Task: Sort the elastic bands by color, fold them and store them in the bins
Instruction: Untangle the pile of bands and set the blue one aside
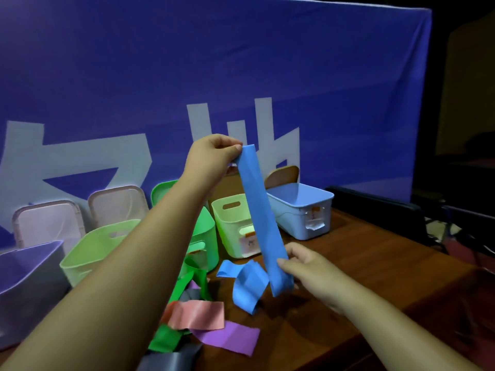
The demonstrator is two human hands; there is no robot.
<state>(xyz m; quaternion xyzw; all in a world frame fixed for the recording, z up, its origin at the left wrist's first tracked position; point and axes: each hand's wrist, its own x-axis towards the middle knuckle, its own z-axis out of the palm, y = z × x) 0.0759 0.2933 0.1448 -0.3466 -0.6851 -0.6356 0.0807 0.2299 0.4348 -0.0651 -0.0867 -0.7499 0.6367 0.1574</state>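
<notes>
Nearest, the left forearm crosses in front of a green bin. A blue band hangs stretched upright above the table. The left hand pinches its top end between thumb and curled fingers, and the right hand pinches it near the bottom. Below lie a second blue band and a loose pile of green, pink and purple bands. Behind, the strip partly hides a light green bin; a blue bin stands beside it.
</notes>
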